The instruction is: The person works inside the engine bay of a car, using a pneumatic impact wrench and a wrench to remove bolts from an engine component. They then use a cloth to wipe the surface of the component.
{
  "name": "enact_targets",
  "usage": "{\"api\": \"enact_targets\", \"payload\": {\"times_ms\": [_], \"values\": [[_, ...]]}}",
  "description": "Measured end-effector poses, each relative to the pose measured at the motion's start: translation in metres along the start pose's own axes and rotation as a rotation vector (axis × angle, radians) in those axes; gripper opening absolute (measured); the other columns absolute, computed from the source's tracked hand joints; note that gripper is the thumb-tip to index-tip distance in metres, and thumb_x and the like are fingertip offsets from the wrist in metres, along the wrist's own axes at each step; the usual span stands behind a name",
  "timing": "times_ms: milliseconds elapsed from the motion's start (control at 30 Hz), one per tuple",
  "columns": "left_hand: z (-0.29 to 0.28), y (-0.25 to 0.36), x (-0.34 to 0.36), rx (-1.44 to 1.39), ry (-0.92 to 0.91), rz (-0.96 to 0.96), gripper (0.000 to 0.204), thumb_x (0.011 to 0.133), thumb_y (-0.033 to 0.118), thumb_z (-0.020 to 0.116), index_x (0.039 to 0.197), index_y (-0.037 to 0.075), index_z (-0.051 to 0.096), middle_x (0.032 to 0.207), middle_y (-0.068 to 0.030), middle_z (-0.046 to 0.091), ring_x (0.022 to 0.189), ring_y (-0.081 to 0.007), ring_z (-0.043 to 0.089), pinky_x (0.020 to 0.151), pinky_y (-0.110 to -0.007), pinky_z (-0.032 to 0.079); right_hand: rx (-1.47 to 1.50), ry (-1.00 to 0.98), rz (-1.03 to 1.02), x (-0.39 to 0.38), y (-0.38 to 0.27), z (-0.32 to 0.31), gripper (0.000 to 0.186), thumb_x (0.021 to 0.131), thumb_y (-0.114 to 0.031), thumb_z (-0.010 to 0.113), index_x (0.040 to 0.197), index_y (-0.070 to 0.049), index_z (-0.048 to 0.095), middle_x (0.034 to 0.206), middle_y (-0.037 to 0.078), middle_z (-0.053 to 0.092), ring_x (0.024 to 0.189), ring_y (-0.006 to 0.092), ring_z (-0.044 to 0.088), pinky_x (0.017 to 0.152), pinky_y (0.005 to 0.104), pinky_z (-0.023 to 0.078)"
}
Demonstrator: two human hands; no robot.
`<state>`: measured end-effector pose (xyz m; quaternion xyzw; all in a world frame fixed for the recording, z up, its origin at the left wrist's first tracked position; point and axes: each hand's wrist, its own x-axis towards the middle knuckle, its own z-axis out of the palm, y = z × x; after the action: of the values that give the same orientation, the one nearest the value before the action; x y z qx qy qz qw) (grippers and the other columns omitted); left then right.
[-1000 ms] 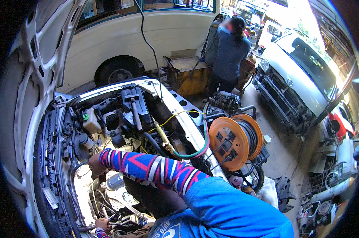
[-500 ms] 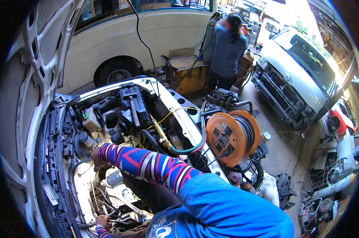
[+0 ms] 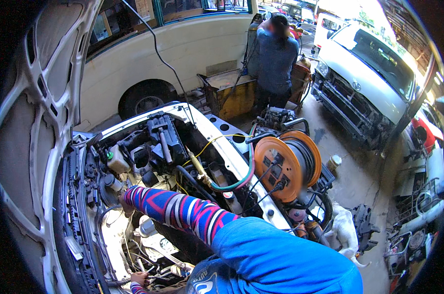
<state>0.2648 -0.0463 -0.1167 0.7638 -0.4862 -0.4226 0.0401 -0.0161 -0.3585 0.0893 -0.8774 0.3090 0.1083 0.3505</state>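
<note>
My right arm, in a patterned blue, red and white sleeve, stretches across an open engine bay. My right hand (image 3: pixel 127 204) reaches down beside a dark round cylinder (image 3: pixel 113 183) near the bay's rear edge; its fingers are hidden. Lower in the picture my left hand (image 3: pixel 140 278) rests among hoses and wires, its fingers curled; what they hold is too small to make out. A black hose (image 3: pixel 115 283) runs right by it. Between the hands lie a pale metal engine cover (image 3: pixel 160 249) and a rounded metal part (image 3: pixel 147 227).
The raised hood (image 3: pixel 40 147) stands at the left. An orange cable reel (image 3: pixel 276 169) sits by the white fender (image 3: pixel 227 147), with a green hose (image 3: pixel 231 186) draped over it. A white animal (image 3: pixel 345 228) is on the floor. Beyond, another person (image 3: pixel 276 63) stands near a white van (image 3: pixel 369 73).
The view has shifted slightly, so the bay appears a little further right and lower. Both hands keep about the same places in the engine bay. More of the white animal shows.
</note>
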Motion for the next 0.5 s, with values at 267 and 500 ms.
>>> {"api": "enact_targets", "payload": {"times_ms": [267, 500], "values": [[0.008, -0.003, -0.004, -0.142, 0.030, -0.060, 0.020, 0.093, 0.018, 0.068, 0.092, 0.000, 0.076, 0.075, -0.0094, 0.072, 0.048, -0.0171, 0.063, 0.043, -0.031, 0.051, -0.053, 0.002, -0.015, 0.002, -0.019, -0.006, 0.043, 0.085, -0.044, 0.071, 0.098, -0.003, 0.075, 0.086, 0.011, 0.074, 0.076, 0.0240, 0.070, 0.071, 0.0388, 0.056], [0.011, 0.005, -0.012, -0.106, 0.044, -0.120, 0.019, 0.092, 0.019, 0.069, 0.093, 0.001, 0.076, 0.076, -0.0085, 0.071, 0.052, -0.0173, 0.064, 0.042, -0.033, 0.051, -0.079, -0.008, -0.024, 0.000, -0.024, -0.007, 0.043, 0.085, -0.045, 0.071, 0.098, -0.004, 0.075, 0.087, 0.011, 0.074, 0.077, 0.0240, 0.070, 0.071, 0.0389, 0.056]]}}
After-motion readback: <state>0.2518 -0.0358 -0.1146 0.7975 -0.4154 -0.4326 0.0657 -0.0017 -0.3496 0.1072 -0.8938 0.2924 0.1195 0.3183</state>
